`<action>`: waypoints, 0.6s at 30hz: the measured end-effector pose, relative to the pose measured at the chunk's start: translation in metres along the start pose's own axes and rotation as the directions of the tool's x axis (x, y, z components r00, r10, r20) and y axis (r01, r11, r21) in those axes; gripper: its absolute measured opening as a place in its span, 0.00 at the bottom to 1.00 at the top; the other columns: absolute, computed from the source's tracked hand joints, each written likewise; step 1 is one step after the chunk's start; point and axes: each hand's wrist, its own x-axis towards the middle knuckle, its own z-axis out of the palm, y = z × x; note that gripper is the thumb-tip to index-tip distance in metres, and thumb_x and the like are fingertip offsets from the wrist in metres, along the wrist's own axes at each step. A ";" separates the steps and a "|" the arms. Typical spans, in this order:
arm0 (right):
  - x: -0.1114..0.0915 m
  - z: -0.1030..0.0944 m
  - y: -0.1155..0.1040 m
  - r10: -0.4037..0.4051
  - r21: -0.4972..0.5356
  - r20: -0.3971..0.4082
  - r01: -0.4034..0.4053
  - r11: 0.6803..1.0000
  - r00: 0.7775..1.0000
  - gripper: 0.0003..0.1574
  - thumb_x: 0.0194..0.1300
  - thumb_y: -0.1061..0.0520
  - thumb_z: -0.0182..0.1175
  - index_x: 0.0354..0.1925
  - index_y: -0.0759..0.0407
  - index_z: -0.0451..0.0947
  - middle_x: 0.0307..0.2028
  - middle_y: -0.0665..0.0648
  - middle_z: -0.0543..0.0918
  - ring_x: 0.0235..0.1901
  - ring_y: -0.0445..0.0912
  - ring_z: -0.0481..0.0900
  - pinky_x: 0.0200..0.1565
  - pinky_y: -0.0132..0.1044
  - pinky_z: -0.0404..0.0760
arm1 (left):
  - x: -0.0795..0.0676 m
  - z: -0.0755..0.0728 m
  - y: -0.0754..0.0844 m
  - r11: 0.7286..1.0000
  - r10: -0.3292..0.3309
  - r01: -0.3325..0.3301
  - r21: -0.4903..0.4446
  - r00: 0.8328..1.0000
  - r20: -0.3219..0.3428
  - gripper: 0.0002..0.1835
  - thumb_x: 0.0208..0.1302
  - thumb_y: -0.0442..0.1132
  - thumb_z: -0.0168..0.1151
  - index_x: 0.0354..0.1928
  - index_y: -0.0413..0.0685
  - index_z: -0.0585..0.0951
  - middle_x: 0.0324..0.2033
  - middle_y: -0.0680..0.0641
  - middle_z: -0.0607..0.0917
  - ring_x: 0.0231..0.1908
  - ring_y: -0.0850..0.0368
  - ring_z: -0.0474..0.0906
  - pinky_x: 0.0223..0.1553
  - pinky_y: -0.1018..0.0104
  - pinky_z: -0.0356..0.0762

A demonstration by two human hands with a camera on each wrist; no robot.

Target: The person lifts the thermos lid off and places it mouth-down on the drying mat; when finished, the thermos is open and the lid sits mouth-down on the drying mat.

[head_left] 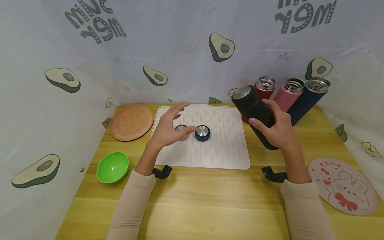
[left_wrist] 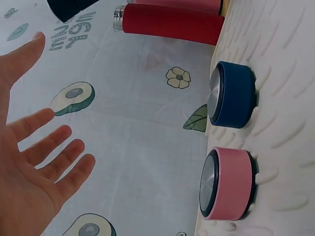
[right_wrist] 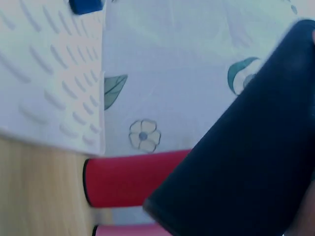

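My right hand (head_left: 278, 128) grips a black thermos bottle (head_left: 255, 111) around its body. The bottle tilts to the left in the head view, its metal-topped lid (head_left: 243, 92) on. In the right wrist view the dark bottle (right_wrist: 246, 147) fills much of the right side. Over the white mat (head_left: 228, 150) my left hand (head_left: 168, 128) is spread with nothing in it. Near it on the mat sit a pink lid (left_wrist: 229, 184) and a dark blue lid (head_left: 202, 133), both with metal tops up. The thumb overlaps the pink lid in the head view.
Lidless red (head_left: 265, 84), pink (head_left: 289, 95) and navy bottles (head_left: 310, 98) stand at the back right. A green bowl (head_left: 112, 167) and a round orange-brown mat (head_left: 131, 122) are at the left. A pink rabbit placemat (head_left: 342, 186) lies right. Patterned cloth (head_left: 186, 76) hangs behind.
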 end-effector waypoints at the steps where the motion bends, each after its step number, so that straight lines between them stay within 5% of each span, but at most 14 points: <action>1: 0.001 0.002 -0.003 -0.017 -0.009 0.032 0.017 1.000 0.999 0.41 0.62 0.50 0.71 0.70 0.52 0.70 0.54 0.66 0.84 0.45 0.45 0.77 0.42 0.35 0.73 | 0.000 0.001 0.003 1.000 0.006 -0.006 -0.010 1.000 0.008 0.42 0.58 0.54 0.77 0.74 0.62 0.71 0.70 0.56 0.73 0.67 0.56 0.71 0.68 0.55 0.76; 4: 0.003 0.006 -0.014 -0.024 -0.050 0.137 0.031 0.998 0.990 0.42 0.61 0.47 0.73 0.70 0.51 0.70 0.51 0.64 0.85 0.45 0.55 0.79 0.41 0.42 0.77 | -0.001 0.005 0.012 0.998 0.036 -0.034 -0.044 0.999 0.034 0.42 0.59 0.52 0.77 0.75 0.66 0.70 0.71 0.57 0.72 0.67 0.57 0.72 0.67 0.58 0.77; 9: 0.002 0.017 -0.029 -0.036 -0.105 0.277 0.068 0.992 0.960 0.45 0.56 0.41 0.76 0.69 0.47 0.73 0.54 0.60 0.85 0.47 0.55 0.80 0.44 0.53 0.82 | -0.004 0.013 0.024 0.990 0.086 -0.078 -0.115 0.994 0.072 0.42 0.59 0.48 0.78 0.75 0.66 0.69 0.71 0.58 0.72 0.67 0.60 0.72 0.66 0.62 0.78; 18: -0.001 0.033 -0.037 -0.168 -0.117 0.392 0.230 0.966 0.905 0.47 0.52 0.36 0.79 0.68 0.45 0.75 0.53 0.53 0.85 0.44 0.49 0.81 0.43 0.47 0.85 | -0.009 0.019 0.034 0.978 0.166 -0.146 -0.150 0.977 0.135 0.41 0.59 0.46 0.78 0.74 0.62 0.71 0.72 0.57 0.70 0.72 0.60 0.68 0.65 0.56 0.79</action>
